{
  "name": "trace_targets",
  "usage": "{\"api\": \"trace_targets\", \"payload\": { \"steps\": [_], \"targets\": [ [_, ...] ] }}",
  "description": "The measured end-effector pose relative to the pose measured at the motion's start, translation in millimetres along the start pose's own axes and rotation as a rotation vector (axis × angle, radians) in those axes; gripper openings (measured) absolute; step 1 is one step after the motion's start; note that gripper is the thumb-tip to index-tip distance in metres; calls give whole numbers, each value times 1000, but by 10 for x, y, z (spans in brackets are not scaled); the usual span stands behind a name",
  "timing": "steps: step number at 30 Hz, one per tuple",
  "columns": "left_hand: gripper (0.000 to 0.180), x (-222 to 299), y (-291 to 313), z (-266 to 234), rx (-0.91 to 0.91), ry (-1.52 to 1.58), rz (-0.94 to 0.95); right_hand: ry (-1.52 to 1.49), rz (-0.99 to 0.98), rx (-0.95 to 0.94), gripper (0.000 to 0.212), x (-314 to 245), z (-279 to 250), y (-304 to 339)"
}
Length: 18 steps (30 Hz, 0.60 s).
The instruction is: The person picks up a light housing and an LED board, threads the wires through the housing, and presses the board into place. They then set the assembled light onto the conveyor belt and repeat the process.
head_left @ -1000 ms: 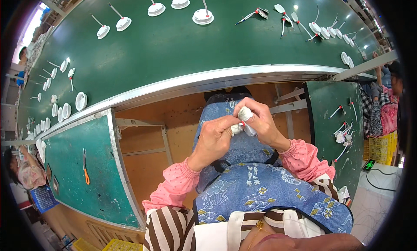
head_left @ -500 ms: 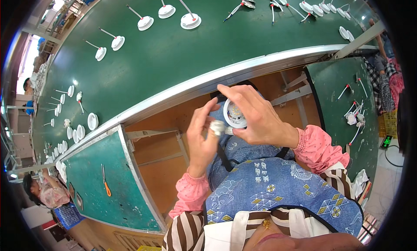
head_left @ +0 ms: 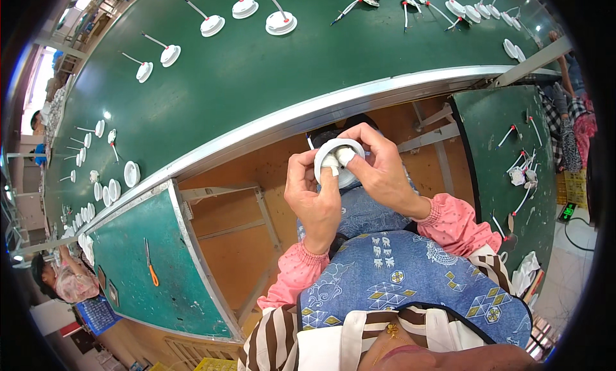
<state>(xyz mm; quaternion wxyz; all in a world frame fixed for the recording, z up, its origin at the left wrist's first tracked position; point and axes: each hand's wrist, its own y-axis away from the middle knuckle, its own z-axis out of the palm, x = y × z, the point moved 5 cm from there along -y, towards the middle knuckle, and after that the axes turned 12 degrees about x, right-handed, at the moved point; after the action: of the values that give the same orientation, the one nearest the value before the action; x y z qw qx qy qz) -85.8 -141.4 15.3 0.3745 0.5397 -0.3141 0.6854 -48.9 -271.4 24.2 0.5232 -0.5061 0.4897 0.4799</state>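
Above my lap, a round white lamp housing [head_left: 339, 144] is gripped between both hands, its hollow side facing me. My left hand [head_left: 314, 201] has its fingers around the left of the rim and its thumb pressed inside. From the right, my right hand [head_left: 387, 178] curls over the other edge, its thumb also pushed into the housing. Both thumbs have white wrapping on their tips. The thumbs cover most of the inside, so what lies under them is hidden.
Finished-looking white round lamps with wires [head_left: 281, 23] stand across the green table [head_left: 289, 66], behind its metal edge. Loose wired parts [head_left: 520, 172] lie on the right side table. Orange-handled scissors [head_left: 151, 269] rest on the left one. Other people sit at the far left and right.
My left hand, earlier apart from the lamp housing, has come onto it. The housing has tipped and shifted slightly left, and both thumbs are now inside its rim.
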Motion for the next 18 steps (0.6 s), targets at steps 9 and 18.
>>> {"api": "trace_targets", "payload": {
  "steps": [9,18],
  "targets": [
    [6,-129,25,-38,113,-145,50,111,-112,110,12,125,96,83],
    [21,-111,-224,13,-63,-36,-31,185,-164,17,17,109,36,-155]
  ]
}}
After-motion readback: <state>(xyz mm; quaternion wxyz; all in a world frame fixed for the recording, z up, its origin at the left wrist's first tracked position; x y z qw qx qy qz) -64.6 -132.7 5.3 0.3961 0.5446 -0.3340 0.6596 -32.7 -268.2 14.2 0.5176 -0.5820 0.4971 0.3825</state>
